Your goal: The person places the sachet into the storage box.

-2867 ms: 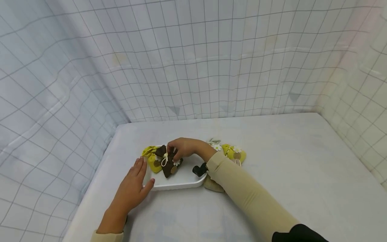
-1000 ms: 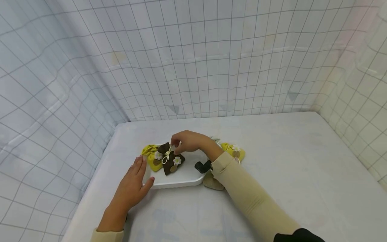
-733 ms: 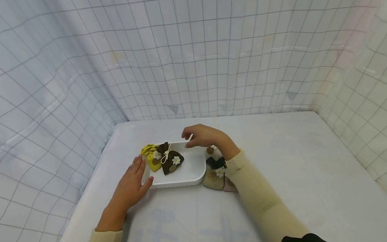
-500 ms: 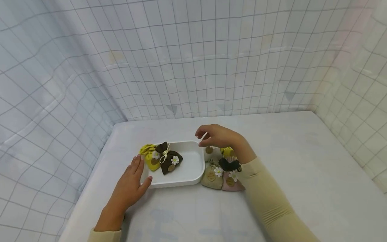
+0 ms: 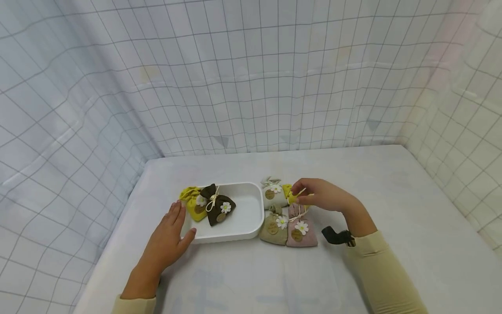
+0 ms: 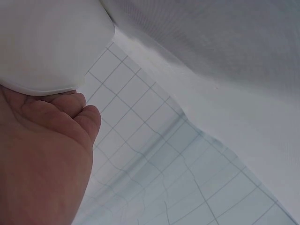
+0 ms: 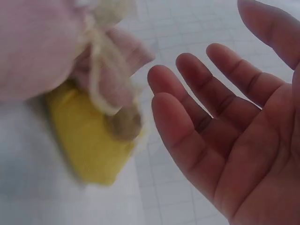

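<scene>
My left hand (image 5: 164,240) rests with straight fingers along the left side of a white tray (image 5: 251,213); the left wrist view shows the fingers touching its rim. Inside the tray lie a yellow drawstring pouch (image 5: 191,209) and, overlapping it, a dark brown pouch (image 5: 214,216) with a white flower. My right hand (image 5: 327,195) is over the group of pouches to the tray's right, holding nothing. Below its fingers are a partly hidden yellow pouch (image 7: 93,150) and a pink pouch (image 5: 307,239). In the right wrist view the fingers are spread loosely, apart from both.
A white pouch (image 5: 278,201) and a beige pouch (image 5: 270,237) sit close against the tray's right side, next to the pink one. The white-covered table (image 5: 243,283) is bounded by grid-patterned curtains (image 5: 251,87) at the back and sides.
My right hand let go of the brown pouch, leaving it in the tray, then moved right to above the yellow and pink pouches. My left hand has stayed at the tray's side.
</scene>
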`<state>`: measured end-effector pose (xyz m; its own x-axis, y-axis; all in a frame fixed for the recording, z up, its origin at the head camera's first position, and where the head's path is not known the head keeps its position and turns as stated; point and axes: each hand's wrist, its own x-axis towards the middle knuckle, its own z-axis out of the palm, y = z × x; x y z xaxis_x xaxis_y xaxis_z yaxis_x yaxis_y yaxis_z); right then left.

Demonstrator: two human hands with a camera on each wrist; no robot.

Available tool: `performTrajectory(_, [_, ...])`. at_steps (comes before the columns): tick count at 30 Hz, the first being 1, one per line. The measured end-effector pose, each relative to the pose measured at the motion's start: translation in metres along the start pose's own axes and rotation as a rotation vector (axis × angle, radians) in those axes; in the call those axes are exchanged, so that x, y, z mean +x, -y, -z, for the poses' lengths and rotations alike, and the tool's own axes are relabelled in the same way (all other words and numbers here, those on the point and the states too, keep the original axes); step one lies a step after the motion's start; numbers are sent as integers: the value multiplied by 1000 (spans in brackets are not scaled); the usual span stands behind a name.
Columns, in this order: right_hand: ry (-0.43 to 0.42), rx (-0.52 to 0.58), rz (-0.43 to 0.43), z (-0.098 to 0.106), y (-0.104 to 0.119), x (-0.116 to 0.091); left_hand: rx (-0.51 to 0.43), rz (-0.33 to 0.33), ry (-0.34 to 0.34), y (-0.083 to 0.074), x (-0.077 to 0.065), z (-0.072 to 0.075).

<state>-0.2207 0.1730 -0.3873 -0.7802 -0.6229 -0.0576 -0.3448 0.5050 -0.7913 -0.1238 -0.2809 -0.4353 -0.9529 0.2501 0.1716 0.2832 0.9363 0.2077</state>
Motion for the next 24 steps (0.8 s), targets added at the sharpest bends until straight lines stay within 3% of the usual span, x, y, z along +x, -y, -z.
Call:
performTrajectory(7, [-17, 76, -70, 0, -24, -25, 12, 3, 2, 0, -1, 0])
performTrajectory(18, [-38, 205, -217, -11, -35, -42, -2, 7, -4, 0, -3, 1])
performTrajectory(24, [-33, 265, -211, -21, -40, -49, 3, 9, 0, -1, -1, 0])
